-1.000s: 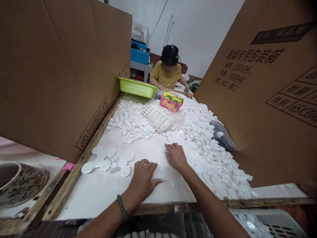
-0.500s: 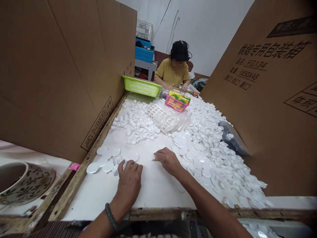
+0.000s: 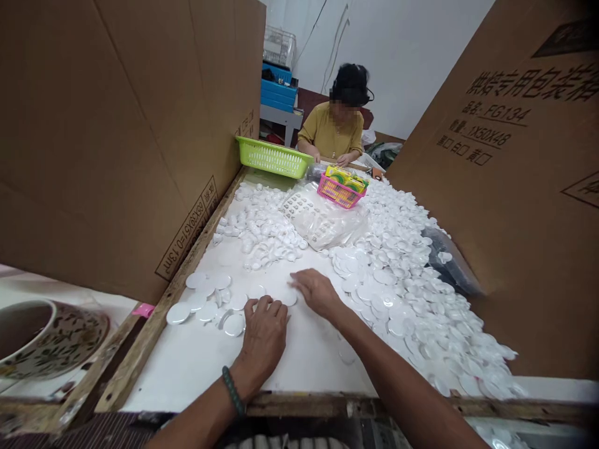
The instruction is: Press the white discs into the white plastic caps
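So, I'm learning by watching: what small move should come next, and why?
Probably the left hand should draw in the round white disc: it lies just beyond that hand's fingers, beside the right hand, while similar discs lie clustered farther left.

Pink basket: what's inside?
Yellow-and-green packs stick up above the rim of the pink basket; yellow shows through its slots. The basket's floor and anything beneath the packs are covered.

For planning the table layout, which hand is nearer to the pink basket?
Right. The right hand is on the near side of the pink basket, slightly left of it; the left hand is farther away and more to the left, beside white discs.
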Motion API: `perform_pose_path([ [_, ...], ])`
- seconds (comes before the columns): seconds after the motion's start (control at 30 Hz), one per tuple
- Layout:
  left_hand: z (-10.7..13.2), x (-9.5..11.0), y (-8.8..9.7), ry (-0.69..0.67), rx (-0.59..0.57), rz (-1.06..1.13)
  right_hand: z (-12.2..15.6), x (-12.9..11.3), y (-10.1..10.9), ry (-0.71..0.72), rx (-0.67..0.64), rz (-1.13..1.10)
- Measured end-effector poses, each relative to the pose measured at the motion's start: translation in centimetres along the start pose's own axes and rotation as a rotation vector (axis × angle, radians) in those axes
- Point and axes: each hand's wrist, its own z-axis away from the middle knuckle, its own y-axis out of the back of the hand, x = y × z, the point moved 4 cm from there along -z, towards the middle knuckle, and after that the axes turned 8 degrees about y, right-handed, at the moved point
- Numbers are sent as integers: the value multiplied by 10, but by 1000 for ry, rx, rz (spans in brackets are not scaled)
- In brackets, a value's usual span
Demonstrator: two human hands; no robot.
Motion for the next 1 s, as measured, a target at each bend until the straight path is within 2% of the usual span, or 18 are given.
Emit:
perform_pose_path([
  [0.07,0,-2,-2,16,4,-3,-14,9,2,-37,64,87],
  [0.17,0,-4,-2,41,23,-13,-41,24,-5,-17,-19,220],
  [0.3,0,-5,-1,68,54,-12,-57,40,-13,-104,-97,270],
  [0.43,3,-7,-2,80,74,18,-36,29,-11,-76,-88,181],
  [0.53,5,-9,-5,51,83,43,-9,9,-3,-4,-85,60],
  [0.67,6,-11,-9,38,96,64,15,-17,-1,108,-118,43],
  [0.77,5,-12,-11,55,98,82,18,-27,-6,171,-150,71],
  [1.0,5,-13,-13,116,112,140,12,-36,-12,271,-334,150],
])
